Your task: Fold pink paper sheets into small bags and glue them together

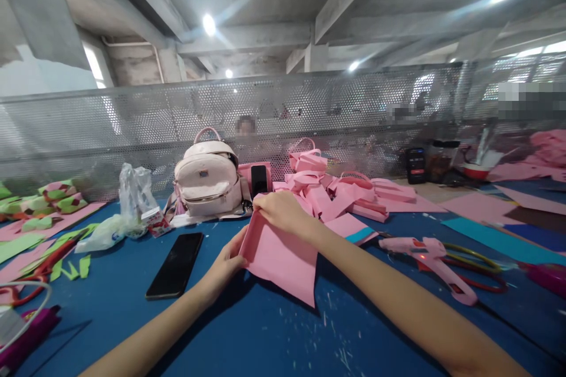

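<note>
A pink sheet, paper or thin foam, is held up off the blue table in front of me, its lower right corner hanging down. My left hand pinches its left edge between thumb and fingers. At its top left corner, my right hand grips the upper edge with the fingertips together. Just behind lies a heap of pink folded pieces and strips. To the right of my right forearm rests a pink glue gun with a small glowing light.
A black phone lies left of my left hand. Behind it stand a cream backpack and a plastic bag. Red-handled scissors and green scraps are at far left. Yellow-handled scissors and blue sheets lie right. A perforated metal screen closes the back.
</note>
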The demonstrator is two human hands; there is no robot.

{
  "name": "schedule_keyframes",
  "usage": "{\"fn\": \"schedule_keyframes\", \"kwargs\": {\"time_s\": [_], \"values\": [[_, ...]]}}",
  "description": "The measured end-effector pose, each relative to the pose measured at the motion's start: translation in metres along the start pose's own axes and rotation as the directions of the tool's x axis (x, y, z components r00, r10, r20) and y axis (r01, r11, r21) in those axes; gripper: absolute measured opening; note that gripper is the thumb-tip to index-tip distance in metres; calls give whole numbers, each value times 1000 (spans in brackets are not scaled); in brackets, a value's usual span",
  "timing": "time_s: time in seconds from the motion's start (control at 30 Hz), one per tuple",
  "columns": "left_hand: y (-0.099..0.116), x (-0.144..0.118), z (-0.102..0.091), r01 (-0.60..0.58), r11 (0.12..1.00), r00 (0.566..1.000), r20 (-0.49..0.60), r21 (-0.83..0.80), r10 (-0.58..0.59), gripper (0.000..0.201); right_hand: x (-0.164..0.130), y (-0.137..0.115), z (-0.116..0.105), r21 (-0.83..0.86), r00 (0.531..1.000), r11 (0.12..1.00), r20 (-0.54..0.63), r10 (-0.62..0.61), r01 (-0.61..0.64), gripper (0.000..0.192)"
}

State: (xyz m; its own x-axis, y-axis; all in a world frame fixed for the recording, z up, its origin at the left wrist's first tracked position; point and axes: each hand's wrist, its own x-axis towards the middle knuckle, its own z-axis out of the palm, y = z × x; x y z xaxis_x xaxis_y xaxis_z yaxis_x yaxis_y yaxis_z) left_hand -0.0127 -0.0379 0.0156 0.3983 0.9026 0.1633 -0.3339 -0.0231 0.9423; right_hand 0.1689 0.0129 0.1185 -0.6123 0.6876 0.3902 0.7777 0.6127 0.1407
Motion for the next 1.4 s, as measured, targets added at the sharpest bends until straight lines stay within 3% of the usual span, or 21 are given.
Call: {"fn": "schedule_keyframes", "kwargs": {"time_s": [0.23, 0.57, 1.13, 1.27, 1.4], "values": [[-4, 3, -6, 9, 1000, 991, -131, 15, -7, 75, 0, 3, 2, 44, 1000, 999, -1, 13, -13, 18], [-4, 3, -13, -18, 997, 976, -216, 80, 35, 57, 3, 7, 5, 212, 1000, 977, -18, -21, 24, 20], [-9, 6, -16, -38, 996, 968, -245, 79, 56, 56, 6, 11, 13, 441, 998, 896, -54, -24, 45, 24], [-11, 6, -15, -59, 998, 969, -237, 39, 66, 57, 5, 9, 10, 457, 996, 885, -56, -72, 90, 25], [-12, 6, -13, -79, 997, 969, -235, -5, 75, 60, 2, 6, 3, 486, 986, 858, -60, -158, 168, 38]]}}
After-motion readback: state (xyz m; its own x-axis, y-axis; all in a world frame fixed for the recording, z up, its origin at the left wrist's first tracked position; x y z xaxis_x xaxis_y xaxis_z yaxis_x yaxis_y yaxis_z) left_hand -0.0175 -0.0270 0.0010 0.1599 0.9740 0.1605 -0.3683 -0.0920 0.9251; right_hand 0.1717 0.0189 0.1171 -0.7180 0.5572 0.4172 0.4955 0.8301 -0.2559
